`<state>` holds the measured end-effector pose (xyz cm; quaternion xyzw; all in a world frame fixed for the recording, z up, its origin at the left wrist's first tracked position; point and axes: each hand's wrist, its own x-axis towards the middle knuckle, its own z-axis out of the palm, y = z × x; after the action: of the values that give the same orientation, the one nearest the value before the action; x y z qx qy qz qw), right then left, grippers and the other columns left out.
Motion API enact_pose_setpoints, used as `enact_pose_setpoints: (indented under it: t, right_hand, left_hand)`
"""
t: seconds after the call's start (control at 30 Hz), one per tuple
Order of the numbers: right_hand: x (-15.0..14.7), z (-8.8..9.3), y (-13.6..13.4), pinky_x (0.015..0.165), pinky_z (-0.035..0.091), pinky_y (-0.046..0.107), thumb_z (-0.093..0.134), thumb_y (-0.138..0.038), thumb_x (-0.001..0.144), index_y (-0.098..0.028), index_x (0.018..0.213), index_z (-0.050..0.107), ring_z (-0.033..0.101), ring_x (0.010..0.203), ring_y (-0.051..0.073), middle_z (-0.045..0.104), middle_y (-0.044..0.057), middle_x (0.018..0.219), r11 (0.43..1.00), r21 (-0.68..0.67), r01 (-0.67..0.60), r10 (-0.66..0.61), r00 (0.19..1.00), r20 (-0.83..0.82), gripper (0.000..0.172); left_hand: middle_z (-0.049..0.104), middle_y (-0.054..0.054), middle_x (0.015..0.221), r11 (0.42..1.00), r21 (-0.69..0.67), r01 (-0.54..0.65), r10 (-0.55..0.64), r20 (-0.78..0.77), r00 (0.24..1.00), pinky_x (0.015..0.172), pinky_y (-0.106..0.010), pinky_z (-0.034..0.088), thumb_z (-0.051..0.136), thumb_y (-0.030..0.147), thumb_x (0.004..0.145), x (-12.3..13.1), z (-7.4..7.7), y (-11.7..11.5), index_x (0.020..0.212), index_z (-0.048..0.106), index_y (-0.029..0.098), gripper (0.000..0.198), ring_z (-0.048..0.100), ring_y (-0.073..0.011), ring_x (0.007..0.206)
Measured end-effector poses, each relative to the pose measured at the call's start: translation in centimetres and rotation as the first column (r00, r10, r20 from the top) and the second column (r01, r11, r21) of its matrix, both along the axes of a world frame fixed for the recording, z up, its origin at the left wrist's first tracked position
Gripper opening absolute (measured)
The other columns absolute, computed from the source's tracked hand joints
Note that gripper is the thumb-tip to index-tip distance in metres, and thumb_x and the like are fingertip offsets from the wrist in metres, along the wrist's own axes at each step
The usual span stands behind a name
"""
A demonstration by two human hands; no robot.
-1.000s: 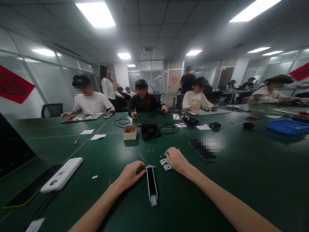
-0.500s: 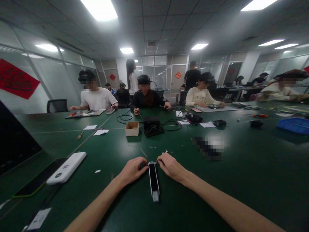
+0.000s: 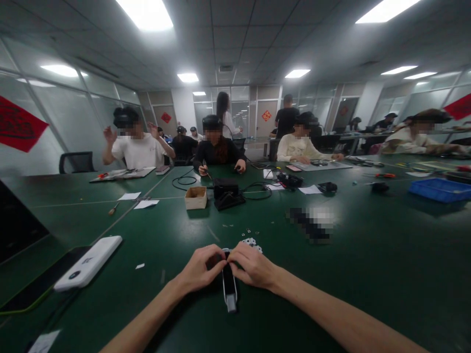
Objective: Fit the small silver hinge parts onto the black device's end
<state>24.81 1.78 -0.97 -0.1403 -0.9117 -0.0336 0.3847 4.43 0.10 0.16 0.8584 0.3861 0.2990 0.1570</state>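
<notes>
In front of me a narrow object with a dark strip, a pale frame and a grey end piece (image 3: 229, 287) lies lengthwise on the green table. My left hand (image 3: 204, 264) is over its far end from the left, thumb and fingers pinched. From the right, my right hand (image 3: 253, 264) meets it there, also with fingers closed. Both sets of fingertips come together above the dark strip; what they pinch is too small to make out. Small white pieces with dark holes (image 3: 252, 242) lie just beyond my right hand, partly covered by it. Past them are tiny metal rings (image 3: 248, 230).
A white power bank (image 3: 90, 262) lies beside a dark phone-like slab (image 3: 40, 282) at left. Farther back stand an open box (image 3: 196, 198) and a black device (image 3: 226, 193) with cables. A blue tray (image 3: 439, 190) is at right. Several people sit across the table.
My hands have moved inward from the two sides of the narrow object's far end, and their fingertips now meet over it. The white pieces behind my right hand have come into view.
</notes>
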Motion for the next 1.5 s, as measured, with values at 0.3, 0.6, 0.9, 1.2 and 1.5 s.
enact_pose_setpoints:
  t: [0.3, 0.6, 0.9, 1.2, 1.5]
  right_hand:
    - [0.0, 0.4, -0.3, 0.071, 0.045, 0.03, 0.038, -0.016, 0.094, -0.016, 0.093, 0.056, 0.054, 0.079, 0.017, 0.063, 0.008, 0.085, 0.998, -0.058, 0.029, -0.031, 0.999, -0.031, 0.017]
    - [0.2, -0.2, -0.1, 0.073, 0.042, 0.029, 0.043, -0.02, 0.094, -0.017, 0.093, 0.059, 0.055, 0.081, 0.016, 0.064, 0.006, 0.087, 0.996, -0.066, 0.063, -0.066, 0.996, -0.052, 0.017]
    - [0.9, -0.3, 1.3, 0.075, 0.042, 0.032, 0.045, -0.024, 0.093, -0.017, 0.093, 0.06, 0.055, 0.083, 0.017, 0.064, 0.007, 0.088, 0.981, -0.11, 0.158, -0.164, 0.985, -0.047, 0.017]
    - [6.2, -1.6, 6.9, 0.086, 0.039, 0.043, 0.044, -0.023, 0.09, -0.027, 0.111, 0.063, 0.044, 0.109, 0.025, 0.055, 0.009, 0.114, 0.768, -0.282, 0.575, -0.517, 0.816, 0.257, 0.029]
    - [6.0, -2.0, 6.8, 0.084, 0.039, 0.041, 0.049, -0.028, 0.088, -0.024, 0.102, 0.065, 0.045, 0.106, 0.023, 0.057, 0.008, 0.11, 0.763, -0.296, 0.575, -0.524, 0.818, 0.239, 0.021]
  left_hand:
    - [0.062, -0.001, 0.074, 0.989, -0.149, 0.016, -0.001, 0.104, 0.995, 0.061, -0.023, 0.043, 0.055, 0.034, 0.084, 0.5, 0.5, -0.2, 0.081, 0.061, 0.016, 0.019, 0.053, -0.0124, 0.064]
    - [0.059, 0.002, 0.069, 0.952, -0.307, 0.018, 0.067, 0.265, 0.962, 0.056, -0.022, 0.045, 0.062, 0.031, 0.076, 0.9, 0.5, -0.3, 0.084, 0.057, 0.015, 0.018, 0.051, -0.0101, 0.058]
    - [0.062, 0.0, 0.072, 0.968, -0.25, -0.032, 0.072, 0.155, 0.985, 0.055, -0.021, 0.045, 0.057, 0.023, 0.075, 0.6, 1.2, -0.3, 0.089, 0.062, 0.015, 0.017, 0.052, -0.0099, 0.058]
    - [0.066, 0.0, 0.076, 0.966, -0.149, -0.21, 0.22, 0.051, 0.974, 0.059, -0.023, 0.046, 0.056, 0.03, 0.079, -0.8, 1.1, 0.7, 0.086, 0.064, 0.017, 0.016, 0.057, -0.0126, 0.063]
    - [0.067, 0.0, 0.079, 0.963, -0.105, -0.248, 0.254, 0.048, 0.966, 0.062, -0.024, 0.047, 0.056, 0.03, 0.08, -1.4, 0.2, 1.3, 0.087, 0.063, 0.018, 0.015, 0.058, -0.0128, 0.065]
